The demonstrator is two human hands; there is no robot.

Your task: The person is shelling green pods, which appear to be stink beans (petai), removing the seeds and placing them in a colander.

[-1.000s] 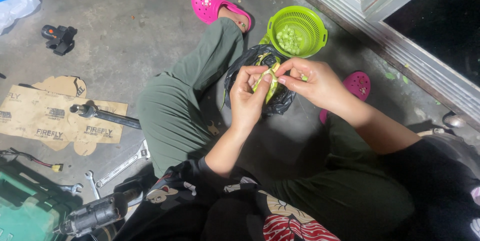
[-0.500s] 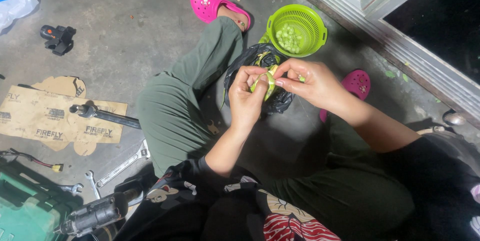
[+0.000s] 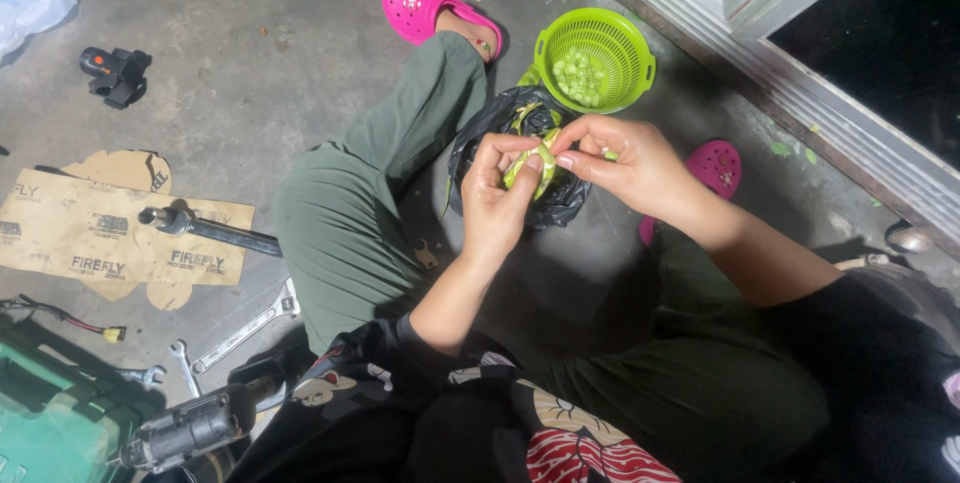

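Head view: left hand (image 3: 492, 201) and right hand (image 3: 628, 165) both pinched shut on a green pod (image 3: 533, 165) over the black bag (image 3: 505, 118), mid-shelling; next, likely prising beans toward the colander (image 3: 640, 71).

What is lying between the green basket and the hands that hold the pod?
In the head view, a black plastic bag lies between the green basket and the pod held by both hands.

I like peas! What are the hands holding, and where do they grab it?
Both hold one green pod: the left hand wraps its lower part, and the right hand pinches its top edge with its fingertips.
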